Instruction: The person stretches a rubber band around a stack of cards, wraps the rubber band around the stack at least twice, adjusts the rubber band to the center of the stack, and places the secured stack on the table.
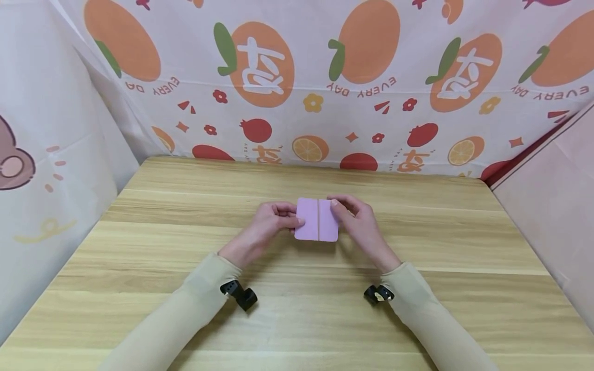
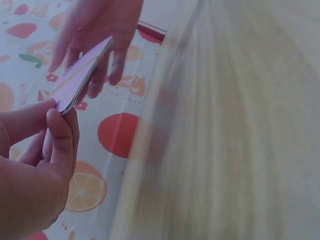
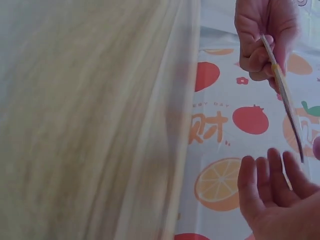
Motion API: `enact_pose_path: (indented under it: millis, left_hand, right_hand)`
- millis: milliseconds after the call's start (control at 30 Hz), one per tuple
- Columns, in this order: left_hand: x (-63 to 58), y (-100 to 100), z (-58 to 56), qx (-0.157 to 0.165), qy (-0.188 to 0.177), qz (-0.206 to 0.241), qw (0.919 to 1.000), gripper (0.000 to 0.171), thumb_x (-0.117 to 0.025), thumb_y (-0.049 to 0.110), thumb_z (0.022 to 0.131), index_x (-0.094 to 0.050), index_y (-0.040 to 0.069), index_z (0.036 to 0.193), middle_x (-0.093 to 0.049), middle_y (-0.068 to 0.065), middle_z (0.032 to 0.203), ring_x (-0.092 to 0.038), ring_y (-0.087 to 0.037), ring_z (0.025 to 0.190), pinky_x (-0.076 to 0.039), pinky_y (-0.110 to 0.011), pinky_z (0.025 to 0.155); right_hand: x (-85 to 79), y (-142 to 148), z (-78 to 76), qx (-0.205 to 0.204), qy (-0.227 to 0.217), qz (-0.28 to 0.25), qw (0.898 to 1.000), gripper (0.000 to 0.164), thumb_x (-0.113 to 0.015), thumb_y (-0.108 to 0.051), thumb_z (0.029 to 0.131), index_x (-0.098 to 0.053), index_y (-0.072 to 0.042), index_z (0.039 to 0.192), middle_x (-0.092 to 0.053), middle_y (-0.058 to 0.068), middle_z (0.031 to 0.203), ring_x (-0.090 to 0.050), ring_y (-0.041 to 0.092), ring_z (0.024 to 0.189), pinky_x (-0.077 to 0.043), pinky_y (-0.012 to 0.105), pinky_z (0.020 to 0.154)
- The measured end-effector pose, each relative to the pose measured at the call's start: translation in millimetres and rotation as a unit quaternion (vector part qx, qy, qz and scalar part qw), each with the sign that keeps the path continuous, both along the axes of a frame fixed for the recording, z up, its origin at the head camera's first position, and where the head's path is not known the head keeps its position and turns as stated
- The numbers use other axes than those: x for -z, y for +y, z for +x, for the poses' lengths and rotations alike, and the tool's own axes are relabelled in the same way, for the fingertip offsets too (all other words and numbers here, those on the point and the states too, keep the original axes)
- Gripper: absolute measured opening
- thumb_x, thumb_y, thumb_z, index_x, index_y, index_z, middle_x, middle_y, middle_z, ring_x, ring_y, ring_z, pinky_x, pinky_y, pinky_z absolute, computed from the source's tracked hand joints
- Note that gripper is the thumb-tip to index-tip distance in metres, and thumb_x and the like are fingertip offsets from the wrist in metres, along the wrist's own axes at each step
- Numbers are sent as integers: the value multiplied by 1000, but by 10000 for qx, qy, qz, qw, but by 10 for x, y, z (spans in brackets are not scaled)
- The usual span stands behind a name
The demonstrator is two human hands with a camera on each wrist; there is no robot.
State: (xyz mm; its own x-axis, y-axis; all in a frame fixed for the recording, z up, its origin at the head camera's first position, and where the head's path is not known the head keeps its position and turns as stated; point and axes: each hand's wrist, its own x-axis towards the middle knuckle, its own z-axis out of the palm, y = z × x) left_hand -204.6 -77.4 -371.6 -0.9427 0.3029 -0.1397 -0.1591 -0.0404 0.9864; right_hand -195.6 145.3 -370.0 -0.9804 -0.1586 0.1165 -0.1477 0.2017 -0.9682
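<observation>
A thin lilac square pad (image 1: 307,215) with rounded corners has a tan elastic band (image 1: 318,221) running round its middle. My left hand (image 1: 264,228) pinches its left edge between thumb and curled fingers, which the left wrist view shows closely. At the pad's right edge is my right hand (image 1: 361,221), its thumb by the upper right corner. In the right wrist view the right hand's fingers (image 3: 262,185) are spread and loosely extended, with a gap to the pad (image 3: 289,107). Seen edge-on in the left wrist view, the pad (image 2: 80,82) shows a dark lower edge.
Both hands are over a wood-grain table (image 1: 287,319). A white cloth with orange fruit prints (image 1: 315,56) hangs along the back edge. Pale cloths (image 1: 55,154) flank the left and right sides. Black wrist cameras (image 1: 241,294) sit on both sleeves.
</observation>
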Motion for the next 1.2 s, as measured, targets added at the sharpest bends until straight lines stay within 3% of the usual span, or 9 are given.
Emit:
enact_pose_path:
  millis: [200,367,600,833,1000,1200]
  left_hand:
    - [-72,-88,-47,-305,-103,180,9993,24,-70,-5,85,-64,-9,108,-67,-4,83,-61,-11,72,-51,-29,70]
    - [-118,-138,-71,-484,-98,253,9985,23,-68,-7,86,-63,-10,109,-67,-3,81,-60,-11,70,-51,-27,69]
    - [-155,-136,-54,-452,-105,268,9986,25,-68,-6,87,-62,-10,111,-67,-3,81,-61,-11,71,-51,-28,71]
    - [-169,-108,-30,-498,-64,289,9983,22,-68,-7,86,-62,-9,107,-67,-4,81,-61,-12,70,-50,-27,69]
    - [-167,-76,-10,-530,-94,137,9985,23,-69,-6,86,-63,-9,108,-66,-3,81,-60,-11,70,-50,-29,71]
    - [-154,-62,2,-520,-122,243,9983,24,-68,-6,86,-62,-11,109,-67,-3,81,-61,-12,71,-51,-28,70]
  right_hand:
    - [1,-32,26,-124,-403,-141,9990,35,-62,-24,97,-63,2,120,-65,14,108,-62,29,92,-50,52,89]
    - [21,-59,57,-552,-880,53,9946,31,-68,-24,92,-69,-1,113,-66,14,101,-61,39,90,-50,50,86]
    - [92,-110,93,-943,-1069,119,9897,33,-73,-20,88,-71,1,114,-72,7,104,-60,17,96,-47,37,88]
    - [125,-158,127,-764,-1160,-25,9903,30,-75,-20,87,-73,3,106,-71,15,96,-60,23,88,-50,40,82]
    - [160,-174,136,-594,-1284,-29,9899,25,-77,-22,84,-75,-2,100,-71,12,94,-61,21,87,-51,37,80]
    - [168,-180,135,-592,-1399,-156,9883,28,-77,-22,84,-74,-3,104,-72,8,93,-62,23,88,-52,39,81]
